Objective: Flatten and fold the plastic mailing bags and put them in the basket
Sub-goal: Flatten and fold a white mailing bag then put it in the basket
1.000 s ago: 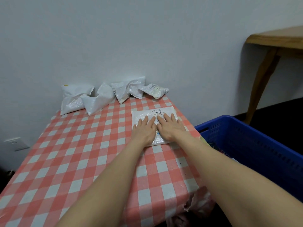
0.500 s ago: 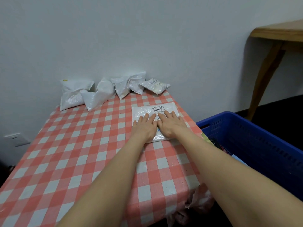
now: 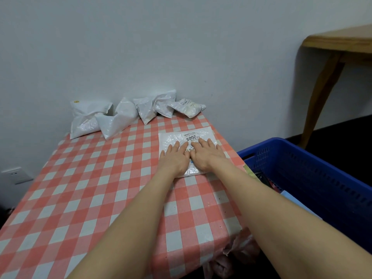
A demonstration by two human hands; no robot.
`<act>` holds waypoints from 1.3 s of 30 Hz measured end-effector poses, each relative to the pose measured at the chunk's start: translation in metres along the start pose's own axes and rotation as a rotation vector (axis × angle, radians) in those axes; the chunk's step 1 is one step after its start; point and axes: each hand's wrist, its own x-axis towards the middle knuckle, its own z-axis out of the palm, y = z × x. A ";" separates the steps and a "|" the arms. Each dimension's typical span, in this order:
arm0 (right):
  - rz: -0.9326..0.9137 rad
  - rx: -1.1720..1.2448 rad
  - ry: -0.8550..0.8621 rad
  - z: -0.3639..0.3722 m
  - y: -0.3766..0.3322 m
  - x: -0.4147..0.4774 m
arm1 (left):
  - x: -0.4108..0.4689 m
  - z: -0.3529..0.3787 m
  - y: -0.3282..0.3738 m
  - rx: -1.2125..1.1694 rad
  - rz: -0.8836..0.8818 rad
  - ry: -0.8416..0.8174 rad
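Pressing side by side, the left hand [image 3: 174, 159] and right hand [image 3: 207, 156] lie flat, fingers straight, on a white mailing bag [image 3: 173, 137] near the checked table's [image 3: 100, 188] right edge, beside the blue basket [image 3: 314, 168]. 5 puffy bags [image 3: 118, 117] line the wall.

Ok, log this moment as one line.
step: flatten; left hand: pressing bag; right hand: pressing bag; other bags: by wall; basket: beside table

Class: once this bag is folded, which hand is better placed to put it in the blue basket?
Probably the right hand: it rests on the side of the bag nearest the basket; the left hand lies farther.
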 end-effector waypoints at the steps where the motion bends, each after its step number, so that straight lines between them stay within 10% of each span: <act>1: 0.000 0.002 0.000 0.000 0.001 0.000 | 0.000 0.000 0.000 0.000 0.000 -0.001; 23: -0.193 -0.076 -0.014 -0.029 0.005 -0.037 | -0.024 -0.045 -0.004 -0.129 -0.410 0.120; 32: -0.190 -0.141 -0.027 -0.016 0.011 -0.039 | -0.020 -0.025 0.005 0.084 0.027 0.102; 39: -0.221 -0.133 -0.054 -0.028 0.008 -0.018 | -0.010 -0.014 0.012 0.063 0.038 0.005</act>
